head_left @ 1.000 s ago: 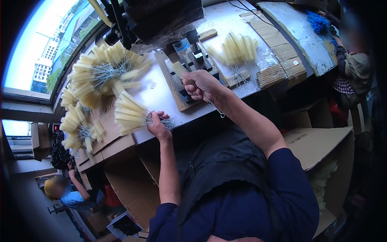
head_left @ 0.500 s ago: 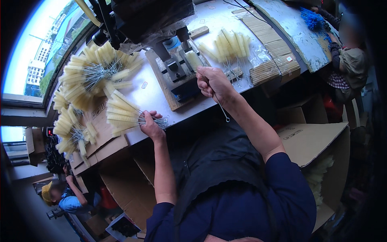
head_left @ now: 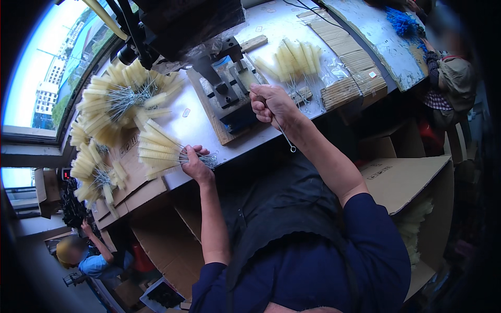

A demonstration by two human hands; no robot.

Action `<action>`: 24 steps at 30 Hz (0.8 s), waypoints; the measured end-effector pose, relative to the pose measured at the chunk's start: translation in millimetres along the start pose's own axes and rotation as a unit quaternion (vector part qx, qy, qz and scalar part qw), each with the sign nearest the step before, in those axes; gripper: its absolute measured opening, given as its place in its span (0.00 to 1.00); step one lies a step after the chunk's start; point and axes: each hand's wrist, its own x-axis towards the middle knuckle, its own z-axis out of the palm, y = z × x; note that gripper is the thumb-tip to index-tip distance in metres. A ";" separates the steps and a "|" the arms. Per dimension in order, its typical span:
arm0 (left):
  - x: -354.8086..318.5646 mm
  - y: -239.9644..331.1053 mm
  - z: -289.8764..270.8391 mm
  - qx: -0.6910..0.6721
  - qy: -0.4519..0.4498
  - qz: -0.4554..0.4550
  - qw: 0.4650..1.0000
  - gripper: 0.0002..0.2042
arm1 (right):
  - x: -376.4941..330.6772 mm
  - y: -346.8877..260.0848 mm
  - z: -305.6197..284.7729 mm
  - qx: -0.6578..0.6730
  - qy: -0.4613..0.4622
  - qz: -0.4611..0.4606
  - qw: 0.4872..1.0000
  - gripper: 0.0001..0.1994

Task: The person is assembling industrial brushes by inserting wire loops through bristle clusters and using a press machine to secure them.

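My left hand (head_left: pixel 197 166) is closed around the twisted wire handles of a bunch of bottle brushes (head_left: pixel 156 148), their cream bristle heads fanned to the left. In my right hand (head_left: pixel 272 104) I grip a single bottle brush by its wire handle (head_left: pixel 285 136), whose looped end hangs below my fist. The pale head of this brush (head_left: pixel 247 79) lies at the metal fixture of a small machine (head_left: pixel 224 91) on a wooden base. Part of that brush is hidden by my fingers and the fixture.
A large heap of bottle brushes (head_left: pixel 122 96) covers the table's left side, with a smaller pile (head_left: pixel 96 169) on cardboard. More brushes (head_left: pixel 295 60) lie right of the machine, beside corrugated cardboard (head_left: pixel 342 49). Open cartons (head_left: pixel 407 180) stand below. Co-workers sit at both sides.
The single brush's head appears slightly lower in the fixture, and my right hand has shifted a little left. My left hand stays nearly still with its bunch.
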 end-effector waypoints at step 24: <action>19.9 -15.9 -14.5 -0.003 0.021 -0.033 0.999 0.10 | 7.4 10.6 -10.1 0.042 -0.036 -0.012 0.998 0.17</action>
